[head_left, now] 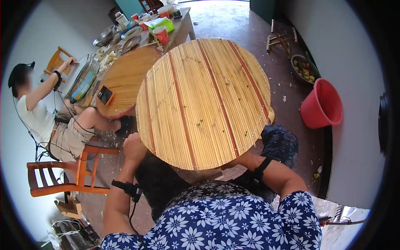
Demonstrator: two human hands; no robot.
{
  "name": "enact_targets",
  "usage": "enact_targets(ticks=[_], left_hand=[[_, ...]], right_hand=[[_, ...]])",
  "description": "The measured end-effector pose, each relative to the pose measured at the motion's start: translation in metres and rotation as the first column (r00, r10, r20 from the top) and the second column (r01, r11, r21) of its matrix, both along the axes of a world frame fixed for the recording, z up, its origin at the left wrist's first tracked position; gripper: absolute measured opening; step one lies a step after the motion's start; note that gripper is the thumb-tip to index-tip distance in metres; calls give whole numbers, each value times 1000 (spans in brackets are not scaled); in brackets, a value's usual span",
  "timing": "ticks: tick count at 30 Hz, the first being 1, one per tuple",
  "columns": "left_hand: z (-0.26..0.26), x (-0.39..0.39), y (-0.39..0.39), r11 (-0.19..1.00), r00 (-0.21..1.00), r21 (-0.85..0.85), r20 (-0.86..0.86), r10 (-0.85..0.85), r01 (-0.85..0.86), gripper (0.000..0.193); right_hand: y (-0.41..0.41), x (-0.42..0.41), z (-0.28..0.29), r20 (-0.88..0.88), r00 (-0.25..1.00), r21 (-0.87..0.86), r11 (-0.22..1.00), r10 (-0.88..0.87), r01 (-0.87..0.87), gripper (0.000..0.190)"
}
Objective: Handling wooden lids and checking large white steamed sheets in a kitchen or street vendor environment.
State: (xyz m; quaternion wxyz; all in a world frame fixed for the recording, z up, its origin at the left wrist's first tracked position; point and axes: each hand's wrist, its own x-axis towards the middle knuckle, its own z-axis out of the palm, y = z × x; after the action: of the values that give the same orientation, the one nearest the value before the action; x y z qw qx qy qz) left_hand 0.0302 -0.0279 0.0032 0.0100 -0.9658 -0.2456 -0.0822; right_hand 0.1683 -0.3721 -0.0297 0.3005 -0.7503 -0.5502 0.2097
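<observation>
A round tray of pale reed stalks (193,103), with several reddish-brown strips and stitching along its rim, is held tilted in front of my body. Small green scraps dot its surface. At the lower left rim, my left hand (135,146) is curled around the edge. My right hand (232,163) reaches under the near edge; its fingers are hidden by the tray, so its grip does not show. Dark straps with small devices sit on both my forearms.
On the left, a person (37,109) sits on a wooden chair (82,165), one arm over a cluttered table. A round wooden board (131,75) bears a phone (105,95). At right stand a red bucket (318,106) and a vegetable basin (304,70). Scraps litter the floor (284,87).
</observation>
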Motion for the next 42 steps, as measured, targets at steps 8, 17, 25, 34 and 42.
enact_targets(ticks=[8, 17, 25, 34, 42], left_hand=[[-10, -3, 11, 1000, 999, -9, 33, 5, -5, 31], [-4, -2, 5, 999, 999, -10, -11, 33, -33, 30], [2, 2, 1, 1000, 999, -7, -30, 11, -11, 33], [-5, -1, 8, 1000, 1000, 7, -8, -10, 10, 34], [1, 3, 1, 1000, 1000, -8, -26, 7, -8, 25]], right_hand=[[2, 1, 3, -35, 999, -24, 999, 22, -23, 66], [2, 1, 6, 68, 997, -138, 990, 46, -36, 55], [7, 3, -17, -101, 994, 101, 995, 33, -23, 55], [2, 5, -10, 0, 999, -43, 998, 49, -49, 57], [1, 5, -7, 49, 997, -86, 995, 62, -58, 58]])
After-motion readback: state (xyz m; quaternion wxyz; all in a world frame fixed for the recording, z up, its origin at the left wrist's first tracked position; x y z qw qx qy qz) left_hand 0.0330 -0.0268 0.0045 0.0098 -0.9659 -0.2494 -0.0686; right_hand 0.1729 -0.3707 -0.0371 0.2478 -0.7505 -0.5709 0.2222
